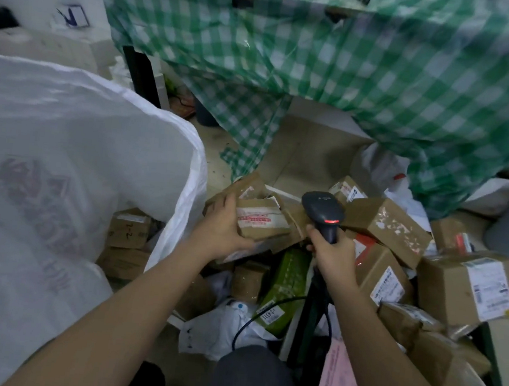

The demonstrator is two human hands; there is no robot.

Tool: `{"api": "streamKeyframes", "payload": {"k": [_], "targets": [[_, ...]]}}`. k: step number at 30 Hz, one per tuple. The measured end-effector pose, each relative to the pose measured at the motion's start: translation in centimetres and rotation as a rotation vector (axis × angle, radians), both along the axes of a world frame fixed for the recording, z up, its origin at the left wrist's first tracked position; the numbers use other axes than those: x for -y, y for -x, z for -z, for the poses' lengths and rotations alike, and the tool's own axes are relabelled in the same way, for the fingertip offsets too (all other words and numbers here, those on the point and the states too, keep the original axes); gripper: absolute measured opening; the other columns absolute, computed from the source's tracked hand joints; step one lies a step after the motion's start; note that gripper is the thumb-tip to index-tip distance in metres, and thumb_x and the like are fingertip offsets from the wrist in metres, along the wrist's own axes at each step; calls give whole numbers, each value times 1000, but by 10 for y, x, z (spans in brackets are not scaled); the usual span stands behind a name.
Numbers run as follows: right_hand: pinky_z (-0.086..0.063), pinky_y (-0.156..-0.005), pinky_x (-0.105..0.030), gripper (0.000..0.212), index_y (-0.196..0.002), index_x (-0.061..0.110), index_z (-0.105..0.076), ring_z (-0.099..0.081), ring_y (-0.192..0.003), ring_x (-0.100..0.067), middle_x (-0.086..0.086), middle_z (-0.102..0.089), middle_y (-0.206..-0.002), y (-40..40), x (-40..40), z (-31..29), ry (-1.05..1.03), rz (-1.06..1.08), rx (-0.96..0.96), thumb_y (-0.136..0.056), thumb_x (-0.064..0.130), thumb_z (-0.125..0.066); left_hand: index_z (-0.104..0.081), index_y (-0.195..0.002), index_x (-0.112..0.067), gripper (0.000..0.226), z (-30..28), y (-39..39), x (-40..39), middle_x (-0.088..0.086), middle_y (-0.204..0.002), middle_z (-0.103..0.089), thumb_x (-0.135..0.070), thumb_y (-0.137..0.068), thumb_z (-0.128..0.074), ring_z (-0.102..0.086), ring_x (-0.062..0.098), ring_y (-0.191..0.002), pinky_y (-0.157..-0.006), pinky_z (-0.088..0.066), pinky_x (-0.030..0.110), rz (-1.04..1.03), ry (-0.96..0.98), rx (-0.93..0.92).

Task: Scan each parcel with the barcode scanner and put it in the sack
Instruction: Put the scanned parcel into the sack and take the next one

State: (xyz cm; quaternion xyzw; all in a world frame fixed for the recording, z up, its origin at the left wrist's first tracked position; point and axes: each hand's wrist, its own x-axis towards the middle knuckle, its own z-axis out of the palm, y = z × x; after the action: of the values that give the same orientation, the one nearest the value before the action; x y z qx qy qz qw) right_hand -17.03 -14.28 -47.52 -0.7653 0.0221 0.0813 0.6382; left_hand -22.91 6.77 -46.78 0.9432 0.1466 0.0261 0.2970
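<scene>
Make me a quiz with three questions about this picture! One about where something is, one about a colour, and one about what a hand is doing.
1. Where is the big white sack?
A. To the left of the parcels
B. On top of the table
C. To the right of the parcels

2. What colour is the checked tablecloth?
A. Red and white
B. Green and white
C. Blue and yellow

3. What is the right hand doing?
A. Hanging open with nothing in it
B. Gripping the barcode scanner
C. Pressing flat on the floor

Answers:
1. A, the sack fills the left side, beside the parcel heap.
2. B, its squares are green and white.
3. B, its fingers are curled round the scanner's handle, while the left hand holds a small cardboard parcel.
</scene>
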Motion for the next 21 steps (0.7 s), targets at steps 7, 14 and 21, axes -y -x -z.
{"api": "streamKeyframes", "payload": {"k": [7,14,21], "targets": [[-48,-69,-35,10,-87,22,-59,-58,-69,-20,-6,-62,-79,21,19,-42,-163,141,32,-88,26,-69,-37,-141,-23,95,-45,21,27,-6,-134,-49,-60,-61,-72,-54,12,-115,-99,-48,37,-78,357,99],[-46,-73,-28,20,-101,21,-62,-60,-82,-7,8,-65,-88,47,33,-68,-267,205,154,-84,24,-73,-55,-126,-22,48,-78,40,41,-2,-119,-62,-43,-85,-64,-59,14,-103,-89,-48,33,-127,518,181],[-51,-69,-30,22,-98,13,-64,-63,-79,-13,1,-68,-87,57,40,-81,-216,138,117,-80,12,-77,-40,-127,-25,60,-96,51,45,-4,-122,-49,-57,-82,-63,-52,17,-111,-98,-44,36,-167,671,235]]}}
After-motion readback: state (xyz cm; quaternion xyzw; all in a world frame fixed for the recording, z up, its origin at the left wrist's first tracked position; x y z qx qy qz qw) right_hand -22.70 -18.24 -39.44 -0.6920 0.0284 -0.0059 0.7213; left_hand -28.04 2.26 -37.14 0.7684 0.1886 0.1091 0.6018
